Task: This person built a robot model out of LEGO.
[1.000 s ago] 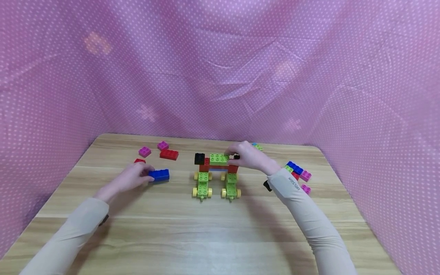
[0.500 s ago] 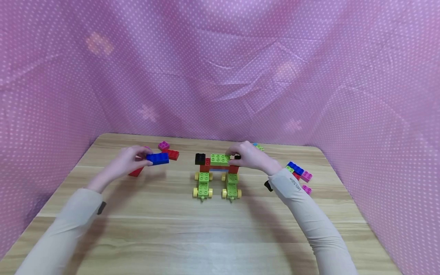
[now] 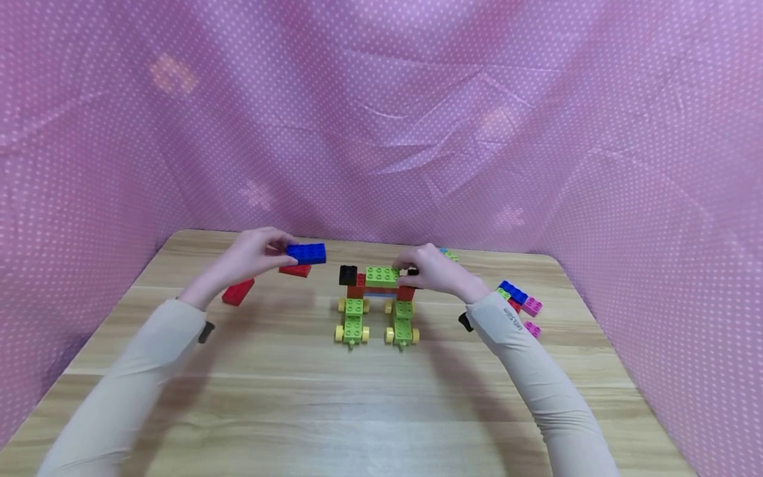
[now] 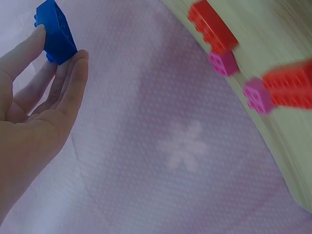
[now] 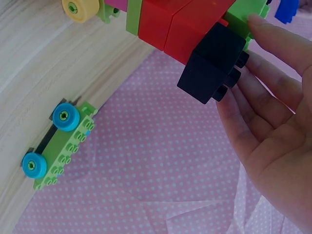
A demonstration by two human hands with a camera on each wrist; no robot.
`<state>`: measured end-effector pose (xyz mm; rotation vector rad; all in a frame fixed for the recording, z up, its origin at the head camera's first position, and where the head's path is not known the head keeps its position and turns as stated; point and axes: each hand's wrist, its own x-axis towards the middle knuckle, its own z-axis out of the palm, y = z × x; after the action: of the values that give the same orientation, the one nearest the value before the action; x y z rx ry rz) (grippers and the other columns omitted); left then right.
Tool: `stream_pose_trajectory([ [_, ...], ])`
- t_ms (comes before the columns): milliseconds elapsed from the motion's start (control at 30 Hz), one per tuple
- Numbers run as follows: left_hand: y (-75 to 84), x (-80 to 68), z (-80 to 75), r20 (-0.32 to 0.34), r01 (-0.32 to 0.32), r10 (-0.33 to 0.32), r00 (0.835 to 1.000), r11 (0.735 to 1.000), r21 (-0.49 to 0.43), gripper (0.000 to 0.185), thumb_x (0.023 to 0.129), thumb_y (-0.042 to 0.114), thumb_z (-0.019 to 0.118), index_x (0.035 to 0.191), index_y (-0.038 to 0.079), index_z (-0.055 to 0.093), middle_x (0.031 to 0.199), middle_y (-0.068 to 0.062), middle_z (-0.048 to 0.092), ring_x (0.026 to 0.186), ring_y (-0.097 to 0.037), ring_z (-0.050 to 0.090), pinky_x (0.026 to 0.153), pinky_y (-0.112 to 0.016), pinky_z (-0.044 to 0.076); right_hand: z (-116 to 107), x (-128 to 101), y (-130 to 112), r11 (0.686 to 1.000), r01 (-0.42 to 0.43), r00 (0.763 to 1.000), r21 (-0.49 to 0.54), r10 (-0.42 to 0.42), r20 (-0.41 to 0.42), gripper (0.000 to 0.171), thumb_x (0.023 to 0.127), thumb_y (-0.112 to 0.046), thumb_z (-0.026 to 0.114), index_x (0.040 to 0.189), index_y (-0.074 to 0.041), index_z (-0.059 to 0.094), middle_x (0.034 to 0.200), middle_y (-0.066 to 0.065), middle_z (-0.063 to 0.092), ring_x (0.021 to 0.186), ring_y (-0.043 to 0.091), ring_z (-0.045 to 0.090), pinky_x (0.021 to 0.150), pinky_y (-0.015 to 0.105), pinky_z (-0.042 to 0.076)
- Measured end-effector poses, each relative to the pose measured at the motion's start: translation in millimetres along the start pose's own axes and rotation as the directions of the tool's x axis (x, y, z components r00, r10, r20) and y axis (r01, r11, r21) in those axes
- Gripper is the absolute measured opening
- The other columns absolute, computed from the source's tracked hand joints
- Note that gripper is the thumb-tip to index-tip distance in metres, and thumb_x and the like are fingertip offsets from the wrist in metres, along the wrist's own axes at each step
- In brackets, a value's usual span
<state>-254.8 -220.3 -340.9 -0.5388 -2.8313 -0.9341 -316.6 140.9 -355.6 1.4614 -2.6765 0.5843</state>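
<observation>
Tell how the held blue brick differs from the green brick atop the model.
The blue brick is deep blue, the green brick lime.
The blue brick is in the air; the green brick sits on the model.
The left grip pinches the blue brick; the right grip touches the green brick.
Both are studded and oblong.

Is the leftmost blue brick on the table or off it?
Off: the left hand pinches the blue brick clear of the table.

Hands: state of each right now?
Left hand: closed, holding a blue brick off the table.
Right hand: closed, holding the block model near its black brick.
</observation>
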Motion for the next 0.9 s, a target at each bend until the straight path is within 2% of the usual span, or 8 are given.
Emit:
stream_pose_trajectory([
  [133,12.3,10.3,13.0,0.029,-0.038,0.038,0.999,0.999,-0.002,0.036,0.090,0.015,0.073,0.121,-0.001,0.066,0.116,-0.021,0.068,0.105,-0.032,0.067,0.092,-0.047,0.058,0,-1,1,1.000,-0.007,1.000,0.008,0.007,0.000,0.024,0.087,-0.015,0.076,0.107,-0.003,0.074,0.103,0.011,0.076,0.092,0.025,0.074,0.077,0.033,0.062],
  [333,27.9,23.2,27.6,0.055,-0.055,0.057,0.997,0.998,-0.039,0.035,0.091,0.015,0.072,0.122,0.001,0.066,0.113,-0.017,0.070,0.105,-0.029,0.068,0.092,-0.046,0.058,0,0,1,1.000,-0.009,1.000,0.000,0.009,-0.002,0.023,0.087,-0.016,0.077,0.107,-0.005,0.074,0.104,0.008,0.077,0.091,0.019,0.073,0.078,0.030,0.062],
  [533,40.9,32.6,38.5,0.045,-0.069,0.071,0.996,0.996,-0.055,0.035,0.090,0.016,0.073,0.122,0.002,0.067,0.111,-0.016,0.071,0.104,-0.028,0.068,0.092,-0.045,0.059,0,0,3,1.000,0.000,1.000,0.021,0.000,0.000,0.023,0.087,-0.015,0.076,0.107,-0.004,0.073,0.103,0.010,0.076,0.092,0.026,0.073,0.079,0.036,0.062],
  [733,52.6,38.8,50.3,0.054,-0.098,0.102,0.993,0.992,-0.082,0.035,0.091,0.015,0.072,0.123,0.001,0.066,0.115,-0.016,0.069,0.106,-0.028,0.066,0.096,-0.044,0.057,-1,-1,5,0.999,0.017,1.000,0.029,-0.017,-0.011,0.023,0.087,-0.014,0.076,0.106,-0.002,0.073,0.102,0.012,0.076,0.091,0.026,0.073,0.079,0.040,0.062],
  [900,58.2,45.0,60.4,0.046,-0.135,0.139,0.989,0.987,-0.084,0.035,0.090,0.016,0.073,0.121,0.001,0.068,0.113,-0.015,0.070,0.104,-0.026,0.068,0.094,-0.043,0.058,-2,-4,7,0.999,0.028,0.999,0.020,-0.027,-0.024,0.026,0.086,-0.014,0.077,0.108,-0.001,0.073,0.105,0.013,0.076,0.094,0.027,0.073,0.082,0.041,0.062],
])
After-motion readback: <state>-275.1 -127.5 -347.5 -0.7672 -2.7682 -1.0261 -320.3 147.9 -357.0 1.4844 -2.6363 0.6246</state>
